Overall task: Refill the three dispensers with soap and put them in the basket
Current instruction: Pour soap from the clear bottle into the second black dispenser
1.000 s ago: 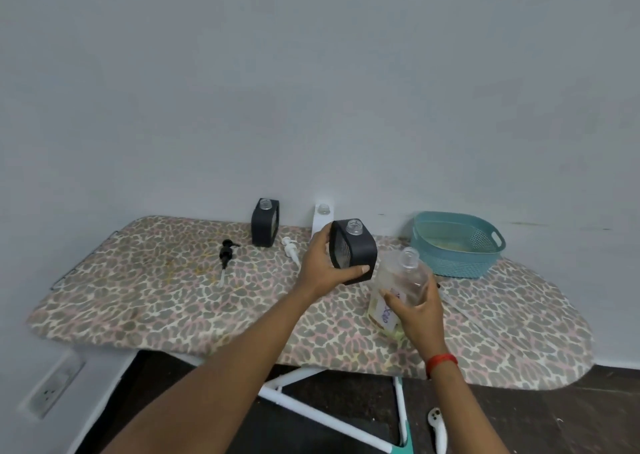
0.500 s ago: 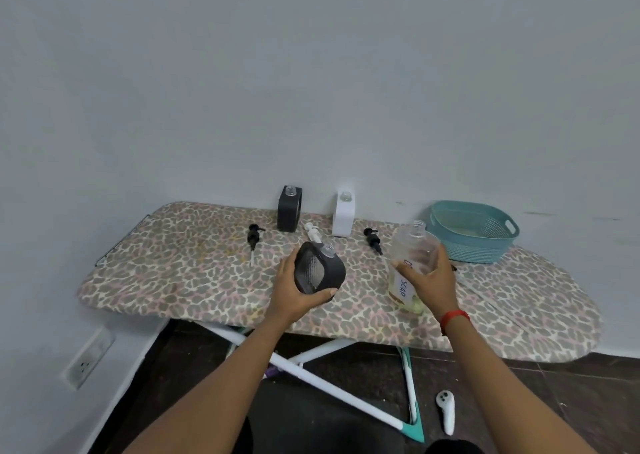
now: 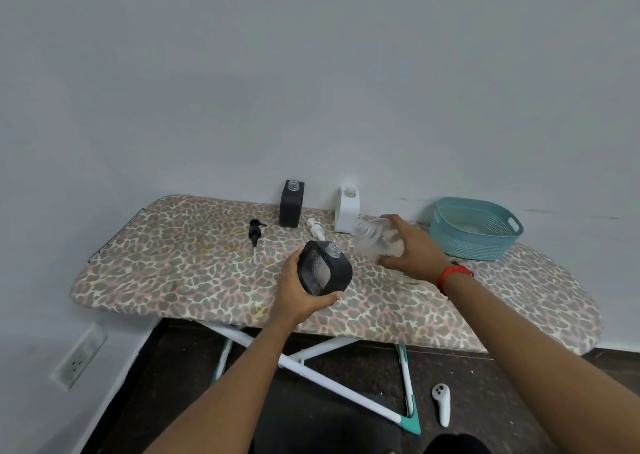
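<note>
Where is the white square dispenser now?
In the head view, the white square dispenser stands by the wall, right of the upright black dispenser and left of the teal plastic basket.

A plain pale grey wall [image 3: 311,72] fills the upper half of the frame, evenly lit, with faint dark scuff marks [image 3: 568,213] at centre right. An ironing board [image 3: 173,263] with a leopard-print cover stands against the wall across the middle of the frame. Its crossed white legs [image 3: 329,381], tipped in teal, show below centre. The floor [image 3: 478,377] is dark brown. A white wall socket [image 3: 78,356] sits low at lower left. A white handheld controller [image 3: 441,403] lies on the floor at lower right.
</note>
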